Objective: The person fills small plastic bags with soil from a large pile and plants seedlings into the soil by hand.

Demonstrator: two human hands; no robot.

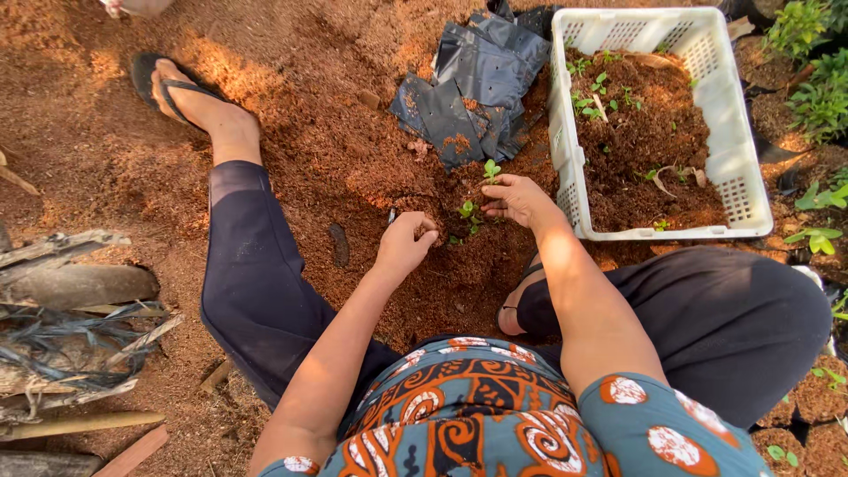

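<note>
Soil ground, right hand (521, 200) pinching seedling (491, 168)

Open reddish-brown soil (336, 150) spreads ahead of and to the left of the left grip (405, 245), with bare room there for a hand to pass. A small dark flat object (339, 245) lies on the soil just left of this grip. Between the left grip and the right grip (517, 199) stand small green seedlings (469, 212), narrowing that gap. Just beyond the right grip lies a heap of black plastic bags (477, 84). Close on its right side, the wall of a white slotted crate (565, 155) blocks sideways movement. Nearer the body, both bent legs in dark trousers (256, 283) hem in the space.
</note>
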